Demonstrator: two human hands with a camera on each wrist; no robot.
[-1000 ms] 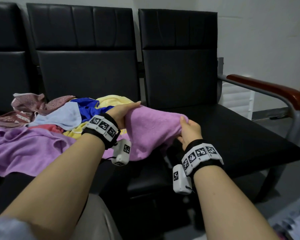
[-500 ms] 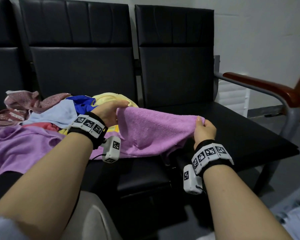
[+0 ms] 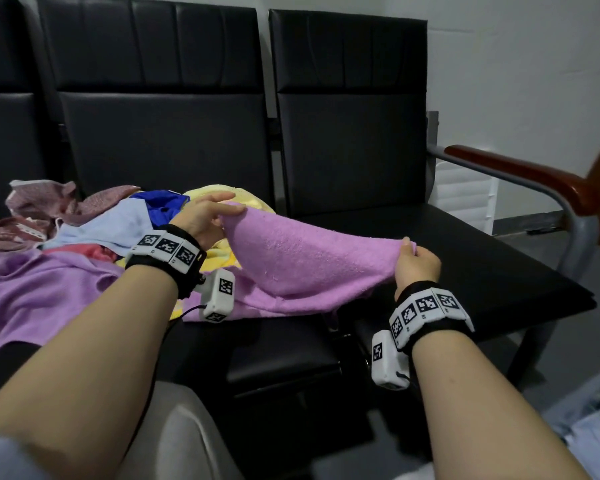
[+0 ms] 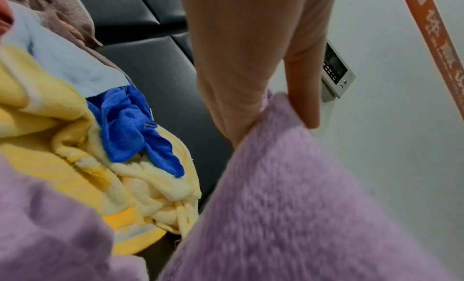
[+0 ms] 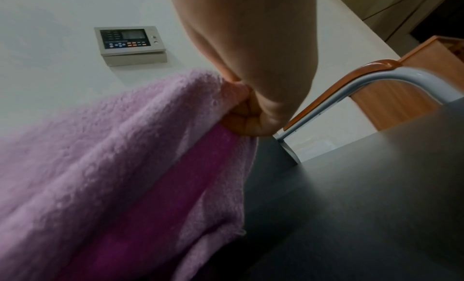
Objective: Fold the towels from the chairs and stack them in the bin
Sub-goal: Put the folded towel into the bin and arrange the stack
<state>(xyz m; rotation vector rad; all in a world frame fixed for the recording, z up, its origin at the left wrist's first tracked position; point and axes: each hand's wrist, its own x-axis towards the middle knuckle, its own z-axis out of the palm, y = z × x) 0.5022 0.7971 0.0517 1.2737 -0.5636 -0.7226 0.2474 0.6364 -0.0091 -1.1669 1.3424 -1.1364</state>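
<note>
Above the black chair seats, the pink towel hangs stretched: left hand pinches its far-left corner, right hand grips its right corner. Towel pile lies left.

The pink towel is fuzzy, matt terry cloth with a rough nap. Behind it the yellow towel looks thick and fleecy, the blue cloth a smoother, short-piled microfibre, and the pale blue towel flat and matt. The chairs are covered in black leather-like padding with a soft sheen and stitched panels. The armrest is glossy varnished wood on a smooth grey metal tube. The wall panel looks like brushed metal or plastic.
</note>
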